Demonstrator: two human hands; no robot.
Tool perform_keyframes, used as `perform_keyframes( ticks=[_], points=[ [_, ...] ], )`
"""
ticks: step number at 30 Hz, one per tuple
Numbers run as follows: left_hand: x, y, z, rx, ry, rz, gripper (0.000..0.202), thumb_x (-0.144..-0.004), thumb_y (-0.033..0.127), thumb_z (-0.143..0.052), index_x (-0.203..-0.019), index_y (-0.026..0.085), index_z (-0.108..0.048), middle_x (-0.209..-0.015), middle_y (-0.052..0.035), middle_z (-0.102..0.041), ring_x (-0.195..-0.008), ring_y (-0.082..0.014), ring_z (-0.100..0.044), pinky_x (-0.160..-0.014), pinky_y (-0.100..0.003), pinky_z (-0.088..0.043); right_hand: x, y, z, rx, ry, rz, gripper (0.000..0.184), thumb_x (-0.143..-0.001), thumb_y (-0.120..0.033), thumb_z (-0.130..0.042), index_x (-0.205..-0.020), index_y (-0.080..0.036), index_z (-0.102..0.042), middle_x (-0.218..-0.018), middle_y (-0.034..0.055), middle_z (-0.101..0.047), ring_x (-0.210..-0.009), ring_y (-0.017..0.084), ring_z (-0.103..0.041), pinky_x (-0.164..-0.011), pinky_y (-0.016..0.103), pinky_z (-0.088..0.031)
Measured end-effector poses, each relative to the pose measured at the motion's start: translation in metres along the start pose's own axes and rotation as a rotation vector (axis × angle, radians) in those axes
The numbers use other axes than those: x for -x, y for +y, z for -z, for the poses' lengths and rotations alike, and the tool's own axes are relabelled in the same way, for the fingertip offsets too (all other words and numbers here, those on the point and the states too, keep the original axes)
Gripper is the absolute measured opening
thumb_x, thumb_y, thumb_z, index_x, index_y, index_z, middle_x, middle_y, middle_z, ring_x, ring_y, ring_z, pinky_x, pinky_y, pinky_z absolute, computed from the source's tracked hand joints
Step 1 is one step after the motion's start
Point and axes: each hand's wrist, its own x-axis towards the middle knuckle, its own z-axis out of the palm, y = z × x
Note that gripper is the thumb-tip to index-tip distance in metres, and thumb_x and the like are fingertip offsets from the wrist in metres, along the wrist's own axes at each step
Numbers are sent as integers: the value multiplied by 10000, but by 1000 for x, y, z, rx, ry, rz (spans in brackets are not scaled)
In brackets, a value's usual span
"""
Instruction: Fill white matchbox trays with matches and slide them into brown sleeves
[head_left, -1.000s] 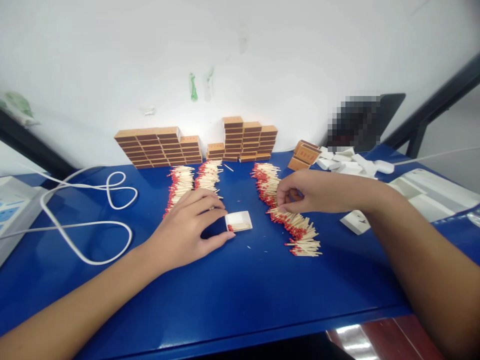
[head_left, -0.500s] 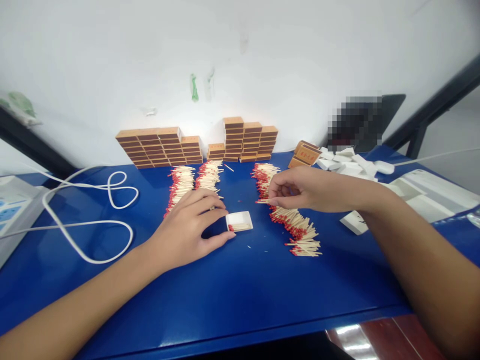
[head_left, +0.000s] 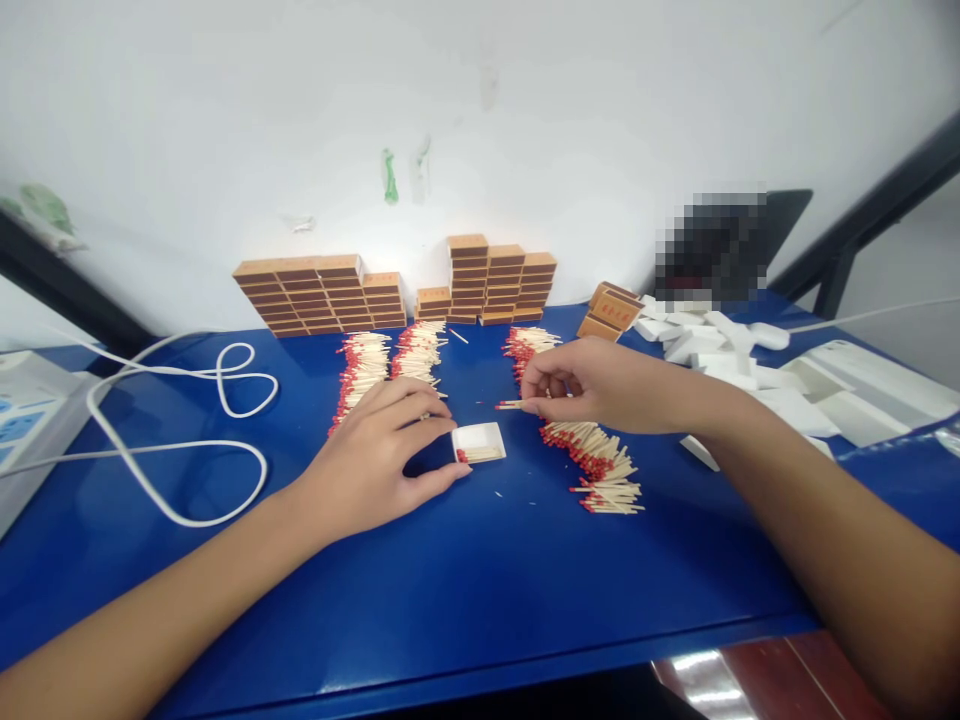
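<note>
A small white matchbox tray (head_left: 480, 436) lies on the blue table, with some matches (head_left: 477, 455) along its near side. My left hand (head_left: 390, 445) steadies its left end between thumb and fingers. Up and to the right of the tray, my right hand (head_left: 566, 385) pinches a few matches (head_left: 508, 405), their red heads pointing left. Beneath and around that hand runs a long row of matches (head_left: 592, 450), partly covered by it. Two more rows of matches (head_left: 364, 365) (head_left: 418, 350) lie beyond my left hand, which hides their near ends.
Stacked brown matchboxes (head_left: 315, 295) (head_left: 499, 280) line the wall. A few tilted matchboxes (head_left: 611, 310) stand to their right, near a pile of white trays (head_left: 720, 345). White cable (head_left: 176, 515) loops across the left side. A dark pixelated object (head_left: 712, 250) leans at the back right.
My right hand has moved slightly left from the match row, carrying the pinched matches closer to the tray. The left hand and tray have stayed put.
</note>
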Motion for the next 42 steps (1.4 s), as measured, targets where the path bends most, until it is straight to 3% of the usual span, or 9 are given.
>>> perform_keyframes(
  ticks=[5, 12, 23, 33, 42],
  points=[
    [0, 1, 0, -1, -1, 7, 249, -964, 375, -783, -1110, 176, -748, -1114, -95, -776, -1158, -289, -687, -1029, -480, -580, -1, -1, -4, 0, -2, 0, 298, -974, -488, -653, -854, -219, -694, -792, 21, -718, -647, 146, -575, -592, 310, -415],
    [0, 0, 0, -6, 2, 3, 250, -954, 363, -794, -1106, 169, -753, -1115, -100, -775, -1167, -295, -685, -1031, -483, -580, -4, 5, -5, 75, 48, -31, 195, -934, -387, -672, -824, -227, -671, -759, 9, -714, -639, 148, -580, -595, 311, -412],
    [0, 0, 0, -3, -1, 2, 245, -966, 367, -781, -1106, 169, -750, -1124, -99, -777, -1159, -288, -680, -1026, -486, -585, -8, 14, -6, 207, 163, 0, 194, -957, -381, -629, -854, -220, -661, -812, 29, -725, -675, 159, -594, -645, 314, -416],
    [0, 1, 0, -7, 16, 3, 238, -951, 363, -794, -1107, 187, -759, -1120, -96, -781, -1156, -289, -693, -1021, -479, -587, -8, 12, -5, 220, 124, -4, 162, -943, -334, -610, -831, -220, -632, -800, 36, -719, -686, 171, -591, -643, 323, -409],
    [-1, 1, 1, 0, 3, 7, 237, -954, 350, -791, -1107, 172, -756, -1119, -101, -779, -1156, -288, -687, -1028, -481, -582, -10, 6, -18, 251, 264, -10, 165, -949, -313, -650, -825, -208, -676, -830, 36, -723, -709, 165, -593, -657, 323, -389]
  ],
)
